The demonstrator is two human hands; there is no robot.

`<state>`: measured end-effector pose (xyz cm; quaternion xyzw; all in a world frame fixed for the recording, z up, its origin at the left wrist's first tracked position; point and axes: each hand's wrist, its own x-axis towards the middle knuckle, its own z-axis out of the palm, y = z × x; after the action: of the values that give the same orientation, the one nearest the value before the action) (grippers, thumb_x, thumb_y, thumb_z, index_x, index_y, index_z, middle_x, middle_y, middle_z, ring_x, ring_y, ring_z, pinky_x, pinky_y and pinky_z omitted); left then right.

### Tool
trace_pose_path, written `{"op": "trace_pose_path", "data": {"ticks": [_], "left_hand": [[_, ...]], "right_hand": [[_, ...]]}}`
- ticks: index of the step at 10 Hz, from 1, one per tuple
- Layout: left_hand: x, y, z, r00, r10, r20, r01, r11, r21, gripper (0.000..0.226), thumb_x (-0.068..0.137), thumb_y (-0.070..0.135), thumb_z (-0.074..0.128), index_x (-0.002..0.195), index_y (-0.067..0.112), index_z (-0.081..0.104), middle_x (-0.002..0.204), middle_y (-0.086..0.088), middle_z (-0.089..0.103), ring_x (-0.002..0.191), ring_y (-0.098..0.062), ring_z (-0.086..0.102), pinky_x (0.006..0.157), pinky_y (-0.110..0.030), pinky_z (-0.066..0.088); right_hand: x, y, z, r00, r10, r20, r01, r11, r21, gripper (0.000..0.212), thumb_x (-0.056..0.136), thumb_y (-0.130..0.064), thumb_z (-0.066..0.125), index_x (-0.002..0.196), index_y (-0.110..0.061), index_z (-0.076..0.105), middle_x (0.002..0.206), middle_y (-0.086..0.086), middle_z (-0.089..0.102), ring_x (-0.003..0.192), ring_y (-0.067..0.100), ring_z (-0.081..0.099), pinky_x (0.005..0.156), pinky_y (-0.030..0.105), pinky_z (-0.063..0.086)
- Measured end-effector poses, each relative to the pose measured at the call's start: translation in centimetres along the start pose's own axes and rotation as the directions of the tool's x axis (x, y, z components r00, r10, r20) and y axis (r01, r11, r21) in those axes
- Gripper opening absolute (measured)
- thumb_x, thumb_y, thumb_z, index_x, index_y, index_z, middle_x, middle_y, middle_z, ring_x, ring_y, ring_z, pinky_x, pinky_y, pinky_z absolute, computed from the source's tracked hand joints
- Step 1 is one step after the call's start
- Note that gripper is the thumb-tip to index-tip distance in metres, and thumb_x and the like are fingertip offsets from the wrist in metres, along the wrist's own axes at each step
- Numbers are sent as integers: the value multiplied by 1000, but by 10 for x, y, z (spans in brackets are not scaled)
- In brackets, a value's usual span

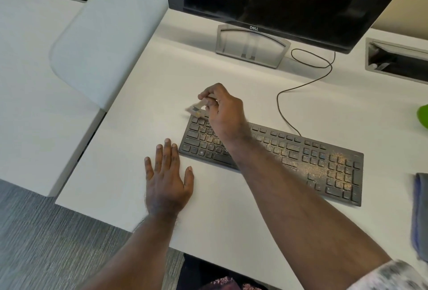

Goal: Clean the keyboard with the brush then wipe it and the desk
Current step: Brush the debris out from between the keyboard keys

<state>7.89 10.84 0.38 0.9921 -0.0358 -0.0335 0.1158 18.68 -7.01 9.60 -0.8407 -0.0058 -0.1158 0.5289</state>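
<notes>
Pinching small brush in curled right hand fingers, sweeping crumbs off keyboard toward ten o'clock; pressing left hand, fingers spread flat, on desk, probably for bracing.

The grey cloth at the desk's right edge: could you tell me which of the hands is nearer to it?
Right. The right hand holds the brush over the keyboard's far-left corner; the left hand lies flat beyond it, farther from the cloth.

Our left hand lies flat, fingers spread; our right hand reaches forward across it, fingers curled in a pinch.
</notes>
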Motion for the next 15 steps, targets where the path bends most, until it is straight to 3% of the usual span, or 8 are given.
{"op": "trace_pose_path", "data": {"ticks": [1, 3, 5, 6, 10, 12, 14, 15], "left_hand": [[0, 0, 0, 1000, 2, -5, -2, 1000, 2, 76, 97, 49, 29, 162, 11, 19, 171, -1, 6, 158, -19, 2, 127, -51, 4], [1, 1, -1, 1000, 4, -2, -4, 1000, -1, 76, 97, 49, 28, 162, 11, 19, 171, -1, 6, 158, -20, 3, 127, -50, 2], [0, 0, -2, 1000, 4, 9, -4, 1000, -8, 77, 97, 50, 26, 163, 12, 16, 171, 0, 3, 158, -18, -1, 128, -50, 0], [1, 0, -1, 1000, 5, 9, -5, 1000, -11, 77, 96, 50, 26, 163, 12, 17, 171, 0, 4, 158, -19, 0, 128, -50, 1], [0, 0, 0, 1000, 8, -9, -8, 1000, -11, 76, 96, 49, 28, 162, 11, 21, 171, -2, 7, 158, -20, 4, 127, -52, 4], [0, 0, 0, 1000, 7, -5, -7, 1000, -11, 77, 96, 49, 27, 162, 11, 20, 171, -1, 7, 159, -20, 3, 128, -51, 3], [0, -1, 1, 1000, 8, -17, -8, 1000, -14, 76, 96, 49, 29, 161, 10, 24, 171, -3, 11, 158, -21, 7, 127, -52, 5], [0, 0, 0, 1000, 7, -12, -7, 1000, -10, 76, 96, 49, 29, 162, 11, 22, 171, -2, 8, 158, -20, 5, 127, -51, 4]], "right_hand": [[3, -1, 7, 1000, 8, -2, -8, 1000, 15, 21, 94, 7, 50, 104, -7, 62, 103, 4, 71, 89, 3, 63, 69, 8, 49], [1, 1, -4, 996, 13, -93, -8, 999, 50, 15, 96, 2, 50, 104, -6, 61, 102, 2, 71, 98, 13, 68, 80, 28, 59], [-9, 5, -16, 999, -31, -42, 29, 999, -32, 13, 97, -1, 53, 103, -8, 62, 99, 2, 71, 86, 13, 69, 68, 29, 59], [-7, 9, -30, 990, 9, -140, -15, 999, -40, 13, 97, -1, 53, 104, -6, 63, 100, 1, 71, 85, 10, 69, 67, 28, 59], [-16, 12, -54, 994, 41, -106, -44, 999, -27, 14, 96, -1, 54, 102, -9, 64, 98, -1, 72, 90, 11, 69, 75, 38, 60], [-19, 13, -52, 994, 50, -92, -56, 996, -68, 14, 96, -2, 54, 102, -11, 64, 100, -1, 72, 88, 8, 69, 73, 33, 60], [-17, 8, -48, 1000, -7, 9, 8, 995, -99, 13, 96, -2, 55, 102, -9, 64, 98, 0, 72, 87, 6, 68, 68, 15, 53], [-13, 9, -51, 998, 5, -67, -14, 992, -128, 13, 96, -3, 54, 103, -7, 64, 97, 0, 71, 79, -1, 62, 59, 8, 44]]}}
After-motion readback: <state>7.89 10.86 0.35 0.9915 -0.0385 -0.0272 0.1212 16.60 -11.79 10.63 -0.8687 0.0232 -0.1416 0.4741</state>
